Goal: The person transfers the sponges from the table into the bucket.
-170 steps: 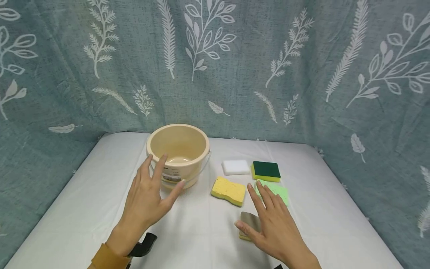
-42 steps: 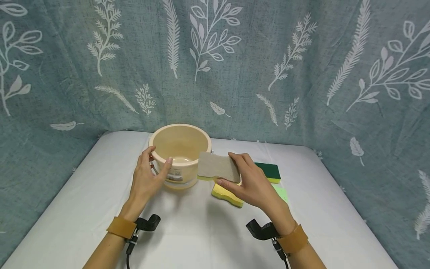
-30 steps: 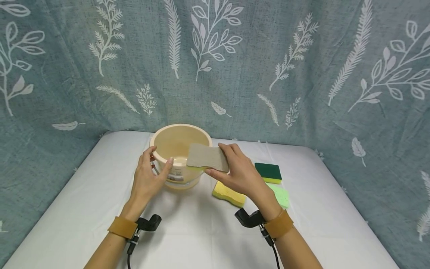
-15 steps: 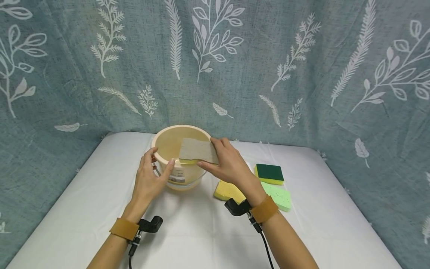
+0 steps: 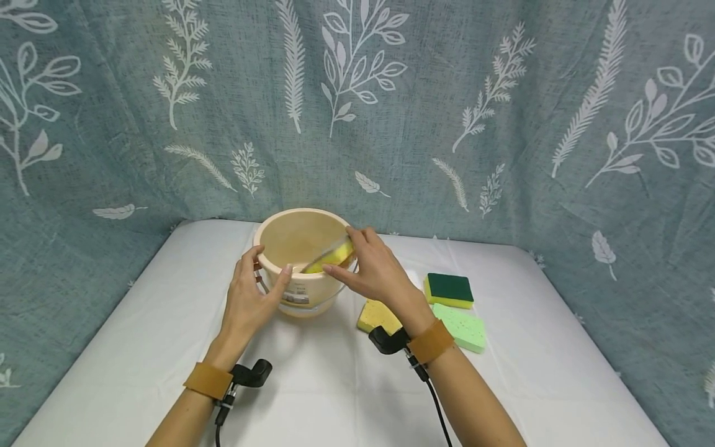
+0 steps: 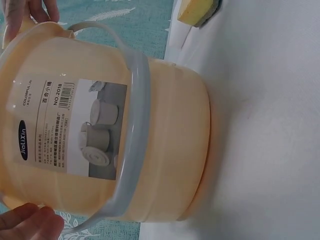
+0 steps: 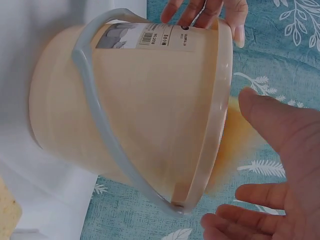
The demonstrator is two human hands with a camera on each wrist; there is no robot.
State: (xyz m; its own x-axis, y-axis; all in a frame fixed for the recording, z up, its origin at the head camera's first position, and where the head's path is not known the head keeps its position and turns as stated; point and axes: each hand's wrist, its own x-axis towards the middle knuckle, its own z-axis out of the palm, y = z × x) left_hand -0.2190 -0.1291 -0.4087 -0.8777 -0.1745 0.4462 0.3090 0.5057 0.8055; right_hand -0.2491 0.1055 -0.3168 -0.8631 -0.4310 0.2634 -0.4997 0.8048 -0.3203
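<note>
White-clothed table [image 5: 324, 397]: five items on surface.
From table centre: bucket [image 5: 293, 290], 11 o'clock; white block [image 5: 412, 277], mostly hidden, 1; green-topped sponge [image 5: 449, 288], 2; light-green sponge [image 5: 460, 328], 3; yellow sponge [image 5: 377, 315] near centre.

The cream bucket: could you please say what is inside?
A grey-backed yellow sponge tilts at the mouth of the cream bucket, partly above its rim; the near wall and sponge hide most of the bottom.

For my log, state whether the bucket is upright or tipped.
Upright: the bucket stands base-down on the white cloth, its mouth facing up.
</note>
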